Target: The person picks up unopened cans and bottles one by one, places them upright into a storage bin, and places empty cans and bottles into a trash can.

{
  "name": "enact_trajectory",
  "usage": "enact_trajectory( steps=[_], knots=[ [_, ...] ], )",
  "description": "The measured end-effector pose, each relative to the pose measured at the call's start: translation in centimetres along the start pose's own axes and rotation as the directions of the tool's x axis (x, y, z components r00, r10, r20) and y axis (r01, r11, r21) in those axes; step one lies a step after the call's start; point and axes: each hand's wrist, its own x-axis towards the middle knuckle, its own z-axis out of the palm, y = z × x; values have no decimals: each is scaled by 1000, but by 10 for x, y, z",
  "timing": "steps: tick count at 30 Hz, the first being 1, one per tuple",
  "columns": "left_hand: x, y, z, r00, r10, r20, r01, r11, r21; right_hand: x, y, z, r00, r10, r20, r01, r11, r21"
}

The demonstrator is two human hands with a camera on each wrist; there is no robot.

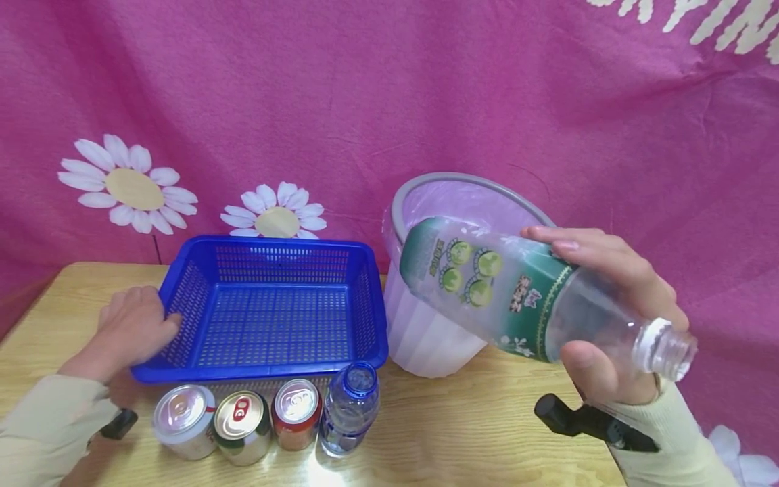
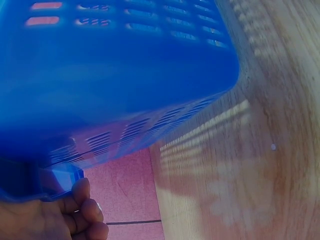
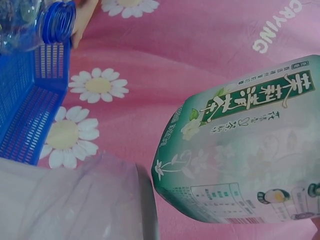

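Observation:
My right hand (image 1: 627, 297) grips a large clear plastic bottle (image 1: 487, 284) with a green label, thumb on the near side and fingers over the far side. The bottle is uncapped and lies nearly level, its base overlapping the bin's opening in the head view. In the right wrist view the bottle's base end (image 3: 200, 160) is close beside the bin's rim. My left hand (image 1: 130, 328) holds the left rim of an empty blue plastic basket (image 1: 182, 372). The left wrist view shows its fingers (image 2: 90, 210) curled at the basket's rim.
A white waste bin (image 1: 432, 338) with a grey rim and a liner stands right of the basket. Along the basket's front are a white can (image 1: 182, 416), a gold-topped can (image 1: 241, 426), a red can (image 1: 296, 412) and a small uncapped clear bottle (image 1: 348, 409). A pink cloth (image 1: 365, 101) hangs behind.

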Motion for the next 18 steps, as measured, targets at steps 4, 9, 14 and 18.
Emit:
enact_trajectory(
  steps=[4,9,14,18],
  knots=[
    [0,1,0,1000,-1,9,1,1000,1,1,1,0,998,39,-51,-39,999,-3],
    [0,2,-2,1000,-6,18,6,1000,-4,1,5,-3,990,60,-130,-70,995,-74],
    [-1,3,-2,1000,-6,15,6,1000,-4,4,15,-1,978,-3,-211,-26,990,-136],
    [-1,3,-2,1000,-11,12,11,1000,-2,8,18,1,972,-38,-232,-5,983,-185]
  ],
)
